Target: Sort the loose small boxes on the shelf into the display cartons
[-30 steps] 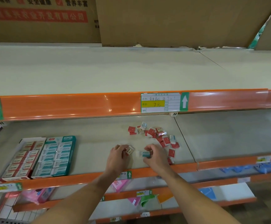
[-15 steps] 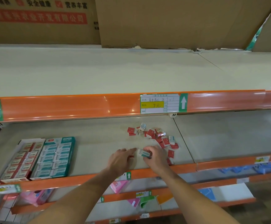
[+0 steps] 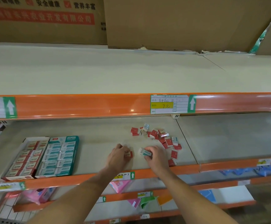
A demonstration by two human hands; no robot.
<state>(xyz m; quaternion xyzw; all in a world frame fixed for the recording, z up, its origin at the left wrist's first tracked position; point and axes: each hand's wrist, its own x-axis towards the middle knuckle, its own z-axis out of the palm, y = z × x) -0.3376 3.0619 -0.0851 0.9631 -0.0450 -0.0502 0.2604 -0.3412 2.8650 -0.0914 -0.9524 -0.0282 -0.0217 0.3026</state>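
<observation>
On the beige shelf [image 3: 99, 139], left hand [image 3: 117, 156] grips a red box [image 3: 129, 154], right hand [image 3: 155, 156] a teal box [image 3: 146, 153].

Shop aisle: orange-edged shelves [image 3: 83, 107] running in tiers, a price tag [image 3: 169, 104] showing 7元, display cartons [image 3: 39, 157] sitting stocked.

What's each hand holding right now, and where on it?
Left hand pinches a red box at its left end; right hand grips a teal box along its right side.
</observation>
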